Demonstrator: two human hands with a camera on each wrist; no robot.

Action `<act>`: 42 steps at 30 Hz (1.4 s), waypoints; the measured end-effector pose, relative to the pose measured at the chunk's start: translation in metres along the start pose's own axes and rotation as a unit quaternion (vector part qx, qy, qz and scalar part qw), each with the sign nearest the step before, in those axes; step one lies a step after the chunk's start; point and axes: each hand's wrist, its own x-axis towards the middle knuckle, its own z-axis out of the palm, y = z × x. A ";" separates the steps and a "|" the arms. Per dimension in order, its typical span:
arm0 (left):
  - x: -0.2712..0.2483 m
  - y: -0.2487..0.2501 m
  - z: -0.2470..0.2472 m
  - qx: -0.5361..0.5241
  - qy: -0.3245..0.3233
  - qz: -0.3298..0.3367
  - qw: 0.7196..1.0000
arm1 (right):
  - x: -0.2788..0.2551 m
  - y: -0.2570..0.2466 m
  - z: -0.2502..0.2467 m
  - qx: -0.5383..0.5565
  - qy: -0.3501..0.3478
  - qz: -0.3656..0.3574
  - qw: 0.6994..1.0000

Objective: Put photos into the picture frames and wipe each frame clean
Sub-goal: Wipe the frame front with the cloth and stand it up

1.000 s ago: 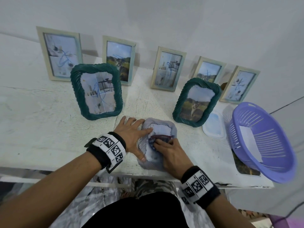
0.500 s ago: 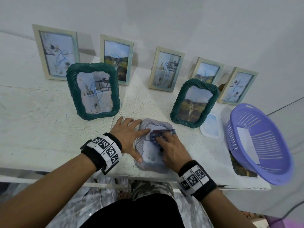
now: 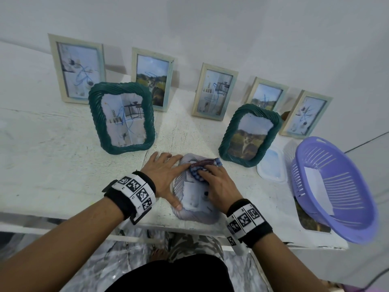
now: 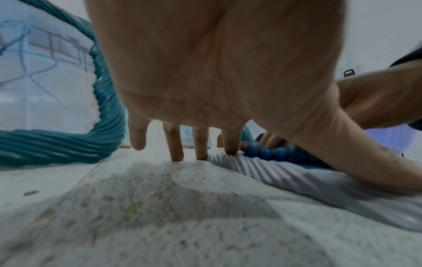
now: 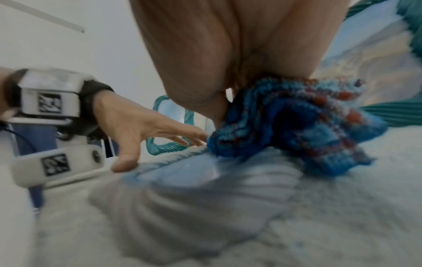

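Head view showed the left hand (image 3: 166, 175) pressing flat on the pale frame (image 3: 194, 213) at the counter (image 3: 52, 165) edge while the right hand (image 3: 219, 186) gripped the cloth (image 3: 196, 172); a hard wipe could push the frame off.

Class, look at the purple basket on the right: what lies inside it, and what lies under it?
Inside the purple basket lies one white sheet. Under its near edge a photo lies flat on the table, mostly covered, so its picture cannot be told.

I see a white table (image 3: 52, 165): five pale frames (image 3: 214, 92) along the far edge, two green frames (image 3: 122, 118) nearer, a ribbed white frame (image 3: 195, 216) flat at the near edge, a purple basket (image 3: 336, 194) right.
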 end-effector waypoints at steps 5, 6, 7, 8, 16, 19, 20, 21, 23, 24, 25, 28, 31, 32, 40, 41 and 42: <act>0.001 0.004 -0.006 0.009 -0.007 -0.007 1.000 | -0.027 -0.014 0.002 0.047 -0.039 -0.126 0.990; 0.001 0.005 -0.007 0.008 -0.010 -0.008 1.000 | -0.027 -0.014 0.003 0.040 -0.056 -0.129 0.989; 0.001 0.005 -0.008 0.008 -0.014 -0.008 1.000 | -0.024 -0.011 0.003 0.027 -0.063 -0.123 0.990; 0.001 0.005 -0.008 0.010 -0.015 -0.008 1.000 | -0.018 -0.007 0.003 0.007 -0.055 -0.110 0.992; -0.001 0.007 -0.009 -0.003 0.001 -0.017 1.000 | -0.007 -0.008 0.002 -0.012 -0.015 -0.082 0.996; -0.001 0.009 -0.012 0.007 -0.005 -0.020 1.000 | -0.035 -0.019 -0.005 0.029 -0.040 -0.145 0.988; -0.001 0.009 -0.013 0.010 -0.004 -0.018 1.000 | -0.037 -0.018 -0.006 0.037 -0.064 -0.149 0.986; -0.001 0.009 -0.013 0.011 -0.002 -0.015 1.000 | -0.033 -0.014 -0.006 0.034 -0.081 -0.149 0.985; -0.002 0.009 -0.012 0.007 0.000 -0.008 1.000 | -0.017 -0.005 -0.005 0.003 -0.091 -0.126 0.988; -0.002 0.009 -0.012 0.007 0.003 -0.006 1.000 | -0.006 -0.002 -0.005 -0.011 -0.087 -0.107 0.990; -0.003 0.009 -0.011 0.007 0.007 -0.006 1.000 | 0.004 0.000 -0.007 -0.017 -0.086 -0.093 0.992; -0.003 0.010 -0.012 0.009 0.011 -0.007 1.000 | 0.018 -0.002 -0.008 -0.024 -0.087 -0.057 0.994; -0.002 0.009 -0.011 0.005 0.003 -0.015 1.000 | 0.000 -0.013 -0.006 -0.011 -0.051 -0.089 0.995; -0.001 0.009 -0.011 0.004 -0.001 -0.017 1.000 | -0.010 -0.016 -0.006 0.005 -0.054 -0.104 0.993; -0.003 0.007 -0.010 0.008 -0.002 -0.010 1.000 | -0.045 -0.010 -0.014 0.014 -0.138 -0.129 0.982; -0.003 0.007 -0.009 0.009 -0.001 -0.008 1.000 | -0.040 -0.008 -0.016 0.010 -0.134 -0.121 0.984; -0.003 0.007 -0.009 0.010 0.001 -0.007 1.000 | -0.034 -0.006 -0.018 0.005 -0.125 -0.110 0.986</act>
